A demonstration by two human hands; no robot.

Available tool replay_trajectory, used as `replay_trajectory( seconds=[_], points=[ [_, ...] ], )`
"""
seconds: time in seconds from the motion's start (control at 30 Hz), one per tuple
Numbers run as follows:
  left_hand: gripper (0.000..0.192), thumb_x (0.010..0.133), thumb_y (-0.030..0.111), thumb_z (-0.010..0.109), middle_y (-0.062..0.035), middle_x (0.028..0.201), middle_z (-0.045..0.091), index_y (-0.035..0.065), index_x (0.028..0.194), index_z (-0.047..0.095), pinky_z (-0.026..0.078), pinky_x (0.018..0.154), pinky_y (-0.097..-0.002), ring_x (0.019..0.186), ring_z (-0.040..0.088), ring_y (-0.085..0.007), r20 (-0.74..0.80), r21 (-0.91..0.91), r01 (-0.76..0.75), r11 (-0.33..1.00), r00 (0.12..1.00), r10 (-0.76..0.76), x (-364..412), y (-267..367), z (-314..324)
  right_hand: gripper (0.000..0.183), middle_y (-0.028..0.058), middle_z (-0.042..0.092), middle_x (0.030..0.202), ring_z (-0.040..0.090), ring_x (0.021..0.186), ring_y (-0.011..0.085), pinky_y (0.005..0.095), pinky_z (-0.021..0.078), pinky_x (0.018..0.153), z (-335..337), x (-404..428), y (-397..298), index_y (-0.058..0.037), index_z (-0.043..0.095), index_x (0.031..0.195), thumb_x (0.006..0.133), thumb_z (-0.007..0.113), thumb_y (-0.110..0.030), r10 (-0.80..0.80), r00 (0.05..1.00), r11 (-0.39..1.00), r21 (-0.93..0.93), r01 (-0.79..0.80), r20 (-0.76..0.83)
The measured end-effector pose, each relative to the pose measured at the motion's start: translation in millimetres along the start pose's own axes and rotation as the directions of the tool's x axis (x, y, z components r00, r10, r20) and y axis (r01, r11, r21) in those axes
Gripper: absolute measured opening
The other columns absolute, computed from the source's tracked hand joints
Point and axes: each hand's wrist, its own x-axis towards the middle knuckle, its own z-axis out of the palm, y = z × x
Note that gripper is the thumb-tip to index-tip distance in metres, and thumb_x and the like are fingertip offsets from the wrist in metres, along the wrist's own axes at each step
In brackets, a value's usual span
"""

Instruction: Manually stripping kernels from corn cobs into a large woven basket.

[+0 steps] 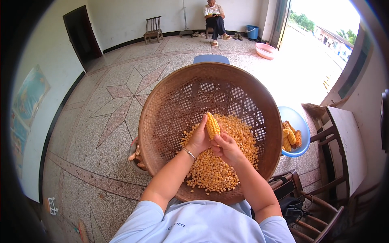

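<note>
A round woven bamboo sieve (170, 88) lies before me, with a heap of loose yellow corn kernels (212, 173) in its near part. Over the heap, my left hand (199, 136) and my right hand (226, 147) hold one ear of corn (213, 125) between them. The ear is tilted, with its tip away from me, and rows of kernels cover the side that shows. My left fingers lie along its left side; my right thumb and fingers are at its lower end. A metal bangle is on my left wrist.
Right of the sieve, a blue basin (305, 133) holds several corn ears (290, 136). A bowl (132, 148) with bare cobs is partly hidden at left. A wooden chair (316, 223) stands near my right side. Beyond are a seated person (214, 18), a pink basin (266, 51) and a blue bucket (252, 32).
</note>
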Motion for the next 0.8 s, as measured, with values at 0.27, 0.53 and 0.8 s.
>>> replay_trajectory(
  seconds=[0.27,0.53,0.8],
  points=[
    [0.055,0.083,0.061,0.051,-0.0073,0.073,0.057,0.0065,0.089,0.050,0.053,0.081,-0.0375,0.069,0.061,-0.0196,-0.014,-0.052,0.080,0.995,0.997,-0.080,3.8,-1.4,-7.3,0.019,0.0020,0.051,0.085,0.044,0.067,0.0086,0.0205,0.0367,0.056,-3.3,-0.8,4.1,-0.0069,0.045,0.106,0.093,0.055,-0.018,-0.010,0.995,1.000,-0.022,0.012,0.099],
    [0.055,0.083,0.061,0.052,-0.0078,0.074,0.058,0.0065,0.091,0.051,0.056,0.077,-0.0379,0.070,0.063,-0.0207,-0.015,-0.060,0.079,0.995,0.997,-0.080,4.5,-1.3,-12.1,0.018,0.0040,0.054,0.089,0.045,0.066,0.0096,0.0217,0.0350,0.055,-8.3,2.0,6.2,-0.0072,0.044,0.109,0.093,0.053,-0.011,0.018,0.993,1.000,-0.001,-0.018,0.115],
    [0.053,0.085,0.061,0.049,-0.0087,0.078,0.060,0.0084,0.093,0.052,0.057,0.070,-0.0341,0.072,0.063,-0.0185,0.102,-0.133,0.157,0.979,0.984,-0.144,5.9,0.0,-24.6,0.019,0.0043,0.052,0.073,0.044,0.058,0.0120,0.0232,0.0329,0.050,12.6,-5.0,-8.7,-0.0107,0.045,0.109,0.097,0.045,-0.025,0.066,0.998,0.995,0.076,-0.068,0.020]
  ],
)
